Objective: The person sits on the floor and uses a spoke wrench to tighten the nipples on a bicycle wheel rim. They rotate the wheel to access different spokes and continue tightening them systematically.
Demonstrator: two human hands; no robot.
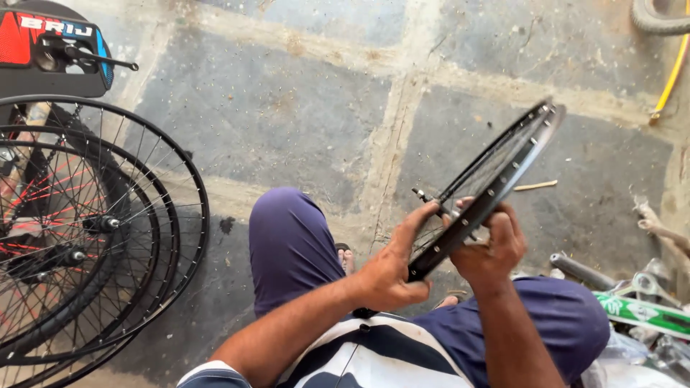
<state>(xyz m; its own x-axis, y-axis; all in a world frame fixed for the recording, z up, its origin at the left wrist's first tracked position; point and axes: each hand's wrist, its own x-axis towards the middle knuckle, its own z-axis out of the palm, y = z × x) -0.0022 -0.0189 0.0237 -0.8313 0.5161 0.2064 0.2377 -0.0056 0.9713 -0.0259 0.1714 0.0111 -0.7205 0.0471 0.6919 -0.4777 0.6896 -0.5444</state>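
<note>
1. The person sits low over a stone-slab floor (302, 108), knees spread in purple trousers (287, 244), wearing a dark-and-white striped shirt (374, 356).
2. Both hands hold up a black spoked bicycle wheel rim (503, 169) in front of the body, above the knees and clear of the floor. It is seen almost edge-on, and it slants from its lower end near the left hand up and away to the right.
3. The left hand (392, 269) is closed around the rim's lower edge, with its fingers reaching up along the spoke side toward the hub axle (422, 195), which sticks out to the left.
4. The right hand (492, 248) is clamped over the rim just beside the left hand, its fingers curled across the outer edge. The two hands sit close together on the same stretch of rim, not touching each other.
5. At the left, well apart from the hands, several black spoked wheels (93, 237) lean stacked against each other, with hubs and some red spokes showing.
6. Above them lies a black case with a red and blue panel (50, 50).
7. At the lower right, near the right knee, lie a green-and-white bicycle frame tube (643, 312) and a grey metal tube (582, 271).
8. A small wooden stick (535, 185) lies on the floor beyond the rim.
9. A yellow frame tube (672, 72) and a tyre (658, 18) show at the top right corner.
</note>
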